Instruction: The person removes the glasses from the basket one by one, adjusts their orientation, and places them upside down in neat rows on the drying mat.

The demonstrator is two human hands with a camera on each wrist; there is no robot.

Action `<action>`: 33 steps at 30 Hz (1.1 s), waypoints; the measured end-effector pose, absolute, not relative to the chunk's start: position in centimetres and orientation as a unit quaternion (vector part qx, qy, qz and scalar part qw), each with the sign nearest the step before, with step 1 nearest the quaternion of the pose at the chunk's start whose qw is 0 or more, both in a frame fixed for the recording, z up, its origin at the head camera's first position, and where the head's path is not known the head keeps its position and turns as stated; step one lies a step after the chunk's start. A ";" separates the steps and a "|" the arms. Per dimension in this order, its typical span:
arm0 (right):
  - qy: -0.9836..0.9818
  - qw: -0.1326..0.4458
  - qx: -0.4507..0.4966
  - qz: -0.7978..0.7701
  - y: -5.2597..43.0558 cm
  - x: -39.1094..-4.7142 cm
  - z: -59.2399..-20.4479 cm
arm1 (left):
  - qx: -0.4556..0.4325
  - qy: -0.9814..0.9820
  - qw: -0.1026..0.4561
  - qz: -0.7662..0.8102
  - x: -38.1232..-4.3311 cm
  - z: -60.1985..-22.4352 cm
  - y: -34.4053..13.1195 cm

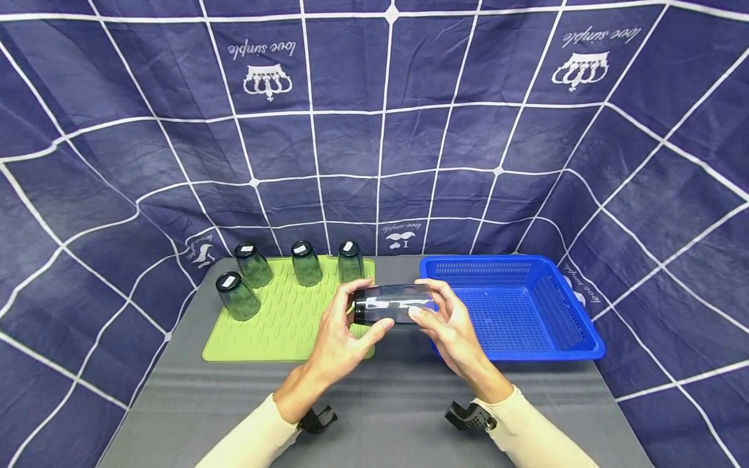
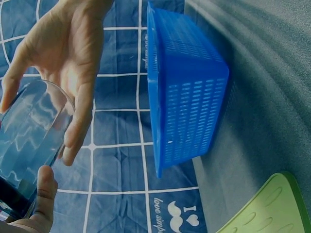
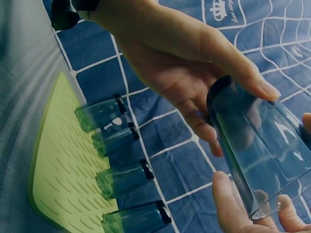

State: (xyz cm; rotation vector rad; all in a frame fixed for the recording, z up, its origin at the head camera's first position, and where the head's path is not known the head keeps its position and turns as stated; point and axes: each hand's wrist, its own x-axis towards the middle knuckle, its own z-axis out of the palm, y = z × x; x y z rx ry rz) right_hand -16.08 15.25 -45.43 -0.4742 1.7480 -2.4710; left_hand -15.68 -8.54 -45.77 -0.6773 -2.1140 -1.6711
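A dark tinted drinking glass [image 1: 393,304] lies sideways in the air between both hands, above the table. My left hand [image 1: 342,328] grips its thick dark base end, with the thumb along the near side. The right hand [image 1: 447,325] holds the other end, thumb on the near side and fingers behind. In the left wrist view the clear rim of the glass [image 2: 34,131] points toward the right hand [image 2: 73,53]. In the right wrist view the left hand [image 3: 184,63] curls around the base of the glass [image 3: 262,141].
On the left, several similar glasses [image 1: 306,265] stand upside down, with white labels on their bases, on a green ridged mat [image 1: 287,325]. To the right is a blue perforated basket [image 1: 512,356]. Grey cloth [image 1: 398,403] covers the table; a blue gridded curtain [image 1: 351,143] surrounds it.
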 end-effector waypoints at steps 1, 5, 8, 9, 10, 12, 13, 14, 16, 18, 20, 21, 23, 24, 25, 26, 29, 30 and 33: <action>0.571 0.041 -0.157 -0.805 15.2 -16.1 -45.4 | -0.240 -0.747 0.182 -0.593 -15.7 -45.7 -8.6; 0.579 0.049 -0.158 -0.798 15.0 -16.1 -45.5 | -0.237 -0.748 0.186 -0.592 -15.5 -45.6 -9.0; 0.587 0.056 -0.157 -0.792 14.8 -16.2 -45.5 | -0.238 -0.749 0.193 -0.588 -15.5 -45.5 -9.2; 0.590 0.059 -0.157 -0.789 14.7 -16.2 -45.5 | -0.240 -0.747 0.197 -0.587 -15.5 -45.5 -9.3; 0.593 0.062 -0.157 -0.787 14.7 -16.2 -45.5 | -0.242 -0.745 0.200 -0.588 -15.6 -45.4 -9.4; 0.600 0.068 -0.161 -0.781 14.6 -16.2 -45.6 | -0.245 -0.742 0.203 -0.590 -15.6 -45.4 -9.6; 0.603 0.069 -0.164 -0.778 14.6 -16.2 -45.7 | -0.246 -0.740 0.203 -0.592 -15.6 -45.4 -9.7; 0.607 0.071 -0.167 -0.774 14.6 -16.2 -45.7 | -0.249 -0.738 0.206 -0.592 -15.6 -45.4 -9.7; 0.614 0.075 -0.174 -0.766 14.6 -16.2 -45.8 | -0.251 -0.737 0.211 -0.591 -15.5 -45.3 -9.9; 0.620 0.078 -0.183 -0.759 14.5 -16.2 -45.9 | -0.252 -0.735 0.216 -0.591 -15.5 -45.2 -10.1; 0.624 0.081 -0.192 -0.753 14.4 -16.2 -46.1 | -0.250 -0.732 0.217 -0.595 -15.4 -45.1 -10.3; 0.626 0.083 -0.196 -0.750 14.4 -16.2 -46.2 | -0.248 -0.730 0.217 -0.598 -15.4 -45.0 -10.4; 0.628 0.082 -0.205 -0.746 14.3 -16.2 -46.3 | -0.249 -0.728 0.220 -0.600 -15.3 -44.9 -10.5; 0.629 0.082 -0.211 -0.743 14.3 -16.2 -46.4 | -0.249 -0.727 0.222 -0.600 -15.3 -44.8 -10.6; 0.631 0.082 -0.216 -0.741 14.2 -16.2 -46.5 | -0.249 -0.727 0.225 -0.600 -15.3 -44.8 -10.6; 0.634 0.081 -0.220 -0.737 14.2 -16.2 -46.6 | -0.249 -0.726 0.228 -0.599 -15.3 -44.7 -10.7; 0.642 0.082 -0.232 -0.726 13.9 -16.2 -46.8 | -0.249 -0.727 0.238 -0.594 -15.4 -44.7 -11.0; 0.644 0.083 -0.235 -0.723 13.8 -16.2 -46.9 | -0.247 -0.728 0.239 -0.593 -15.3 -44.7 -11.1; 0.650 0.087 -0.239 -0.716 13.6 -16.2 -47.0 | -0.244 -0.731 0.242 -0.590 -15.2 -44.7 -11.4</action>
